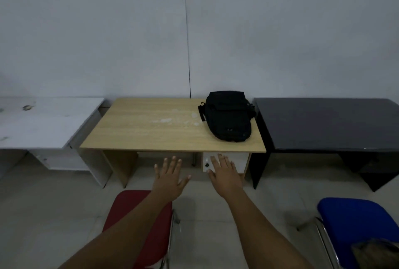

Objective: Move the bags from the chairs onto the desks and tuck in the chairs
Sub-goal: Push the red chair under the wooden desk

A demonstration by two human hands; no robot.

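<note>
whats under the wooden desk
Under the wooden desk a white drawer unit with a small lock hangs at the right, partly hidden by the right hand. The rest is bare floor; no chair is tucked in.

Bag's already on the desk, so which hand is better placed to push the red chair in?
Probably the left hand: its arm passes directly over the red chair, while the right hand is off to the side.

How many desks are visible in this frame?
3, side by side along the wall: a white desk at left, a wooden desk in the middle, a black desk at right. More may lie outside the frame.
</note>
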